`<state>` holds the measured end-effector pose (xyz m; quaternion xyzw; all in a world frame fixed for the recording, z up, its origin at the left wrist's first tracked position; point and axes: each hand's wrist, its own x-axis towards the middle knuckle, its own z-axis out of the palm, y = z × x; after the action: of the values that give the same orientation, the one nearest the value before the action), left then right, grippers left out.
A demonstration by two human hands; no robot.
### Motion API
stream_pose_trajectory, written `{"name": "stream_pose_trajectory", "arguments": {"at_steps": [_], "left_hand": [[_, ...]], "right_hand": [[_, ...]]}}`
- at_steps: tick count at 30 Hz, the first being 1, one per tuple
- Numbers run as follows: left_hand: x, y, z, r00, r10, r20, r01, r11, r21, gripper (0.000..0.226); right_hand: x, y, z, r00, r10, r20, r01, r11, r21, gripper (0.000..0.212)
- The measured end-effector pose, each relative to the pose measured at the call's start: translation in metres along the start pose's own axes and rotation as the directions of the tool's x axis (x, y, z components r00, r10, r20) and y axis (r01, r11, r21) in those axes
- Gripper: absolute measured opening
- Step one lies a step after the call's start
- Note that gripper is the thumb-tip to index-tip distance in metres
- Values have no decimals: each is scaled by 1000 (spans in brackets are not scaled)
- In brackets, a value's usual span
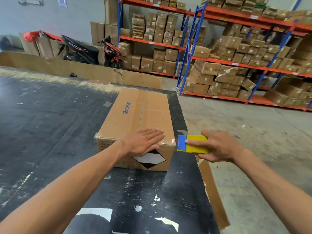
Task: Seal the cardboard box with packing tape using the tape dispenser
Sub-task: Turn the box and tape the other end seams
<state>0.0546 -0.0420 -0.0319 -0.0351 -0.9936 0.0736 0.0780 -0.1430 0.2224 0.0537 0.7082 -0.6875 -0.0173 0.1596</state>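
A brown cardboard box [135, 115] printed "Glodway" lies on the black table [50, 124], its top flaps closed. Clear tape runs along the centre seam and along the near top edge. My left hand [145, 141] rests flat on the box's near top edge, fingers spread, holding nothing. My right hand [219, 146] grips a yellow and blue tape dispenser [194, 143] just off the box's near right corner. A short stretch of clear tape spans from that corner to the dispenser's blue end.
The box stands close to the table's right edge, where a cardboard strip [212, 191] hangs down the side. Beyond is concrete floor [253, 132]. Shelving racks [236, 65] full of cartons line the back, with a parked scooter [94, 51] and cardboard sheets [84, 70] behind the table.
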Motion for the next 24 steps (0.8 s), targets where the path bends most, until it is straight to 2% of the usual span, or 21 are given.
{"name": "stream_pose_trajectory", "arguments": {"at_steps": [6, 11, 16, 19, 24], "left_hand": [[0, 5, -2, 1000, -26, 7, 26, 1000, 3, 70], [25, 28, -12, 994, -21, -110, 33, 994, 105, 67], [36, 34, -6, 991, -135, -12, 135, 989, 54, 91], [25, 26, -8, 992, -121, 20, 121, 992, 41, 83], [27, 24, -3, 994, -105, 30, 103, 993, 53, 78]], "right_hand": [[3, -2, 8, 999, -50, -15, 49, 997, -64, 65], [5, -7, 9, 999, -35, -31, 32, 997, -72, 64], [1, -2, 8, 999, -21, -28, 20, 1000, -8, 62], [-6, 1, 8, 997, -15, -78, 20, 997, 71, 59], [-11, 5, 15, 987, -59, -147, 69, 996, 60, 58]]}}
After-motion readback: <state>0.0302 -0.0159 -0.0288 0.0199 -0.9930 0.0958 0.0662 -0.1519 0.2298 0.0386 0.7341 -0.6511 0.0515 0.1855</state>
